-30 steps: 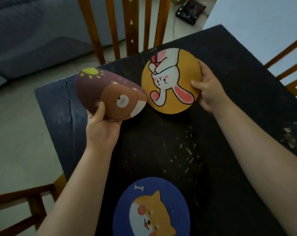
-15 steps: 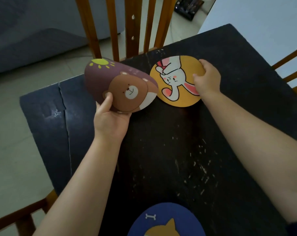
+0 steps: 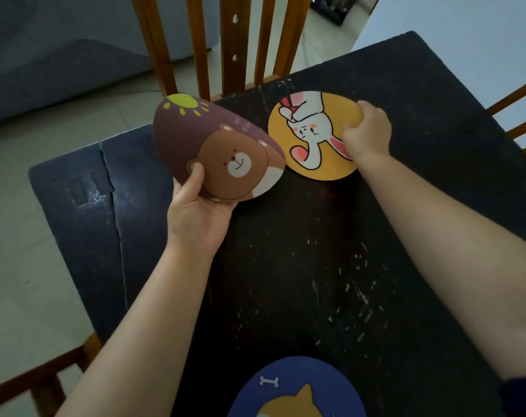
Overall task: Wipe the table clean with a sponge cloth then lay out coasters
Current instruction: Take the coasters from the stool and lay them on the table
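A dark, scratched table (image 3: 331, 251) was seen over pale floor tiles (image 3: 23, 281), with a wooden chair back (image 3: 234, 43) at its far edge and a grey sofa (image 3: 60, 49) beyond. Bare tabletop lay between the forearms. A purple bear coaster (image 3: 195, 139) was gripped by the left hand (image 3: 195, 215), tilted above the table's left part, sun end away. A yellow rabbit coaster (image 3: 309, 130) was pinched at its right rim by the right hand (image 3: 367, 136), near the far edge. A blue dog coaster (image 3: 297, 389) lay flat at the near edge.
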Tool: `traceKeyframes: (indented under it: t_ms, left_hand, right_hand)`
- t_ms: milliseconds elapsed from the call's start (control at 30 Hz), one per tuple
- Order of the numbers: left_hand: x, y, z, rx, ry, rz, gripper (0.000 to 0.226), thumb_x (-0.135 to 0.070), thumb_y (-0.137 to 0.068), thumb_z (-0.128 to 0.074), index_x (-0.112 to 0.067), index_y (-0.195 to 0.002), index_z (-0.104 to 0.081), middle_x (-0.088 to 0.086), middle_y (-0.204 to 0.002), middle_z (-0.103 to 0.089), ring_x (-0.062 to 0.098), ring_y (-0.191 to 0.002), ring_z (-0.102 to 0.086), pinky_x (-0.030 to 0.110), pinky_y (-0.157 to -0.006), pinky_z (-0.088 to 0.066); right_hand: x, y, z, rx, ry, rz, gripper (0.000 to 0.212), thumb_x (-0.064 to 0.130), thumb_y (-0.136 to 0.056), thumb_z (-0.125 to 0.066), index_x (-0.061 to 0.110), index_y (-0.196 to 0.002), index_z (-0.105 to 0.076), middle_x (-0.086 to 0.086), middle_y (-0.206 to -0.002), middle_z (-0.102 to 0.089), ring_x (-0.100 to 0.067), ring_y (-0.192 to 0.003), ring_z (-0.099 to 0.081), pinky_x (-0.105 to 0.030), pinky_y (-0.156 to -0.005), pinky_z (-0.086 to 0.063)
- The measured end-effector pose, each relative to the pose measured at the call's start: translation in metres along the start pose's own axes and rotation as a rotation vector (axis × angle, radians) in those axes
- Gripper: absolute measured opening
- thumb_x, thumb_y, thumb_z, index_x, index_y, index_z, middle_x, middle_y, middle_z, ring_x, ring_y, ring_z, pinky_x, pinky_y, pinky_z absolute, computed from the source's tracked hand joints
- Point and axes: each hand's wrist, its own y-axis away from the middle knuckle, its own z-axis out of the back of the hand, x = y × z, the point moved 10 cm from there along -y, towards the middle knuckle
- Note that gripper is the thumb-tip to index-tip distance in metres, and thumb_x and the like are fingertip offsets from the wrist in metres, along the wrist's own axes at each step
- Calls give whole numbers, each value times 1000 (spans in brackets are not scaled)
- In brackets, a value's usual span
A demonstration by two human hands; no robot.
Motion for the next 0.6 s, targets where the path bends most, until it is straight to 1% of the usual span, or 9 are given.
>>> traceKeyframes:
  t_ms: [100,233,300,367,433,500,533,567,600]
  left_hand:
    - [1,0,0,17,-19,-6,30,-15,-95,-31,-36,-107,-47,-1,-114,-59,22,-105,-59,47,-87,-47]
    - [1,0,-1,35,-34,-8,30,-15,-95,-31,-36,-109,-47,-1,-116,-58,22,-107,-58,48,-90,-46]
    - [1,1,0,42,-44,-8,30,-16,-95,-31,-36,-110,-47,-1,-116,-59,22,-106,-59,49,-91,-46]
    - [0,2,-1,52,-63,-7,30,-16,-93,-34,-36,-110,-48,-2,-112,-62,19,-101,-62,47,-85,-52]
    - [1,5,-3,91,-94,24,31,-18,-86,-43,-34,-112,-49,-3,-106,-67,18,-96,-66,42,-77,-57]
    - [4,8,-10,177,-100,82,46,-22,-73,-62,-32,-117,-50,-1,-108,-69,22,-100,-66,44,-77,-56]
    - [9,10,-12,215,-105,121,58,-24,-65,-72,-31,-119,-51,1,-111,-68,23,-102,-66,45,-78,-56]
    - [15,12,-14,240,-114,159,68,-26,-58,-80,-29,-119,-52,2,-112,-68,23,-102,-65,44,-77,-56]
    - [22,14,-18,257,-127,191,74,-27,-52,-84,-27,-120,-53,2,-111,-68,23,-101,-66,42,-75,-56]
  right_hand:
    - [-2,-2,-2,-21,5,-27,49,9,-91,-48,9,-138,-33,-12,-137,-40,-24,-127,-41,-29,-102,-35]
    - [-3,-3,-5,-19,49,-63,48,10,-89,-51,7,-135,-37,-13,-134,-41,-25,-121,-45,-29,-95,-40]
    - [-6,-1,-7,-4,75,-100,51,13,-87,-54,7,-134,-37,-14,-134,-39,-27,-120,-44,-32,-96,-40]
    - [-6,0,-8,11,139,-116,52,17,-88,-54,9,-135,-34,-14,-135,-37,-29,-123,-39,-38,-99,-38]
    - [-7,5,-5,23,223,-94,53,24,-90,-49,13,-138,-28,-13,-139,-33,-30,-128,-31,-42,-101,-33]
    - [0,13,4,-3,205,8,50,27,-92,-45,13,-138,-29,-12,-139,-33,-28,-129,-29,-41,-101,-30]
    - [6,19,8,3,148,70,46,27,-93,-44,9,-134,-36,-13,-136,-38,-28,-127,-33,-39,-100,-32]
    - [9,27,11,46,22,101,41,27,-93,-43,6,-128,-43,-16,-130,-45,-28,-121,-41,-38,-98,-35]
    - [7,39,11,146,-152,72,37,28,-94,-42,4,-120,-51,-17,-120,-53,-29,-113,-48,-38,-93,-40]
